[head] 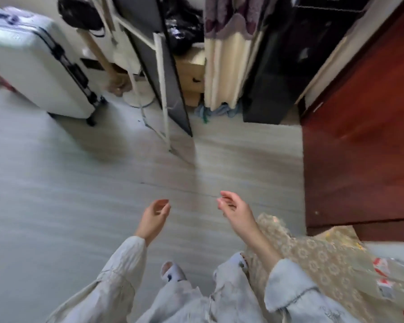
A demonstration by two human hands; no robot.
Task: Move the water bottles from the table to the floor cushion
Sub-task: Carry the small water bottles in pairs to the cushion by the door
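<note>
Between carries, with left hand (155, 214) and right hand (234, 209) both loosely curled and holding nothing above bare floor (56, 194), no water bottle clearly in view, best turning squarely toward the desk before reaching.

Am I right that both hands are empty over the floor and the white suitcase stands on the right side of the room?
Not quite. In the head view the left hand and right hand are empty over the floor, but the white suitcase stands on the left side, not the right.
</note>
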